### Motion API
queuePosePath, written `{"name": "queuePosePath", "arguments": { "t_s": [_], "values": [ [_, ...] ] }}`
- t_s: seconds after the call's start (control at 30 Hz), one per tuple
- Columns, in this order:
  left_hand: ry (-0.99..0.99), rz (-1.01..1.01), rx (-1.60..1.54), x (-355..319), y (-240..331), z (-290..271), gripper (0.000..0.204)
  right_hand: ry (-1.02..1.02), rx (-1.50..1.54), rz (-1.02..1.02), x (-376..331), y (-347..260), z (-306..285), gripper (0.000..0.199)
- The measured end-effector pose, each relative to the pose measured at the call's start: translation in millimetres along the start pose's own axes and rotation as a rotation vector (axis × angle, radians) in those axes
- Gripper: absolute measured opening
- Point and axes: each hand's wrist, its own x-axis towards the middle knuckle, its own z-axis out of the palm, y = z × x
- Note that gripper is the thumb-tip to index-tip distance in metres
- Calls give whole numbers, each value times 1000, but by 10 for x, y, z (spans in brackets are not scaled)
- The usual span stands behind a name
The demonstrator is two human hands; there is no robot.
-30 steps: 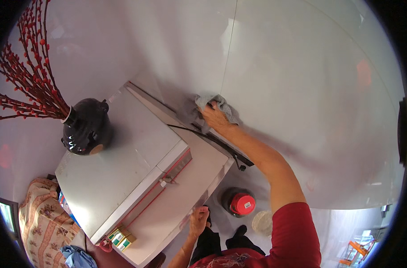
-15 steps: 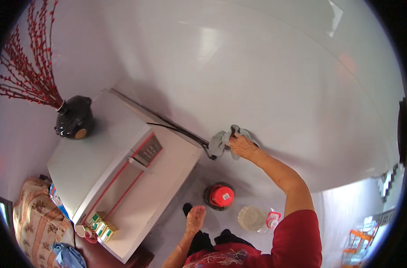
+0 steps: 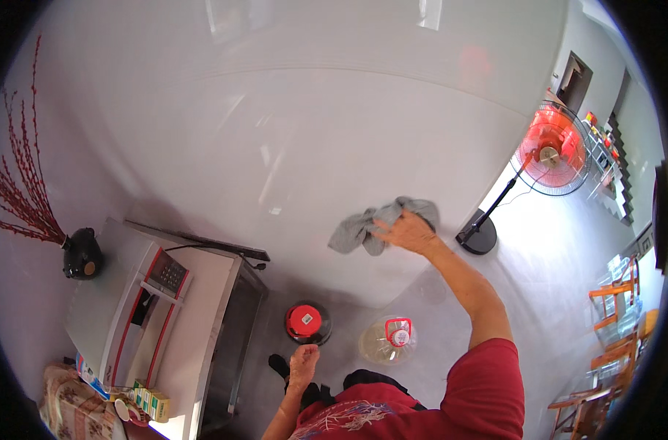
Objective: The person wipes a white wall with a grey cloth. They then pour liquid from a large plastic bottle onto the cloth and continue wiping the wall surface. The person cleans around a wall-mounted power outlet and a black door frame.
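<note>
My right hand [image 3: 409,232] presses a crumpled grey cloth [image 3: 356,231] against the glossy white wall [image 3: 312,161], arm stretched forward. Part of the cloth bunches up above the knuckles, and its other end hangs to the left of the fingers. Lower down, close to my body, my left hand [image 3: 303,364] is loosely closed, with nothing visible in it. Just beyond it on the floor stands a dark round container with a red lid [image 3: 304,320]. A large clear plastic jug with a red handle [image 3: 378,341] stands to its right.
A white microwave [image 3: 125,308] sits on a cabinet at left, beside small boxes [image 3: 152,402] and a mug [image 3: 123,408]. Behind it a dark vase [image 3: 82,255] holds red-budded branches. Past the wall's right edge stands a red pedestal fan [image 3: 550,150]; wooden chairs [image 3: 616,345] are at far right.
The view has swung rightward, bringing the fan and more chairs into sight. My right hand has moved along the wall to the right with the cloth. My left hand stays low.
</note>
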Motion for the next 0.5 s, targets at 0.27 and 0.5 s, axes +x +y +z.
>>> {"name": "queuePosePath", "arguments": {
  "t_s": [0.27, 0.5],
  "values": [
    [-91, -98, 51, -159, 266, 261, 20, 242, -250, 496, -561, 1158, -764, 42],
    [-128, -128, 51, -112, 290, 303, 19, 543, -326, 895, -596, 1090, -494, 37]
  ]
}}
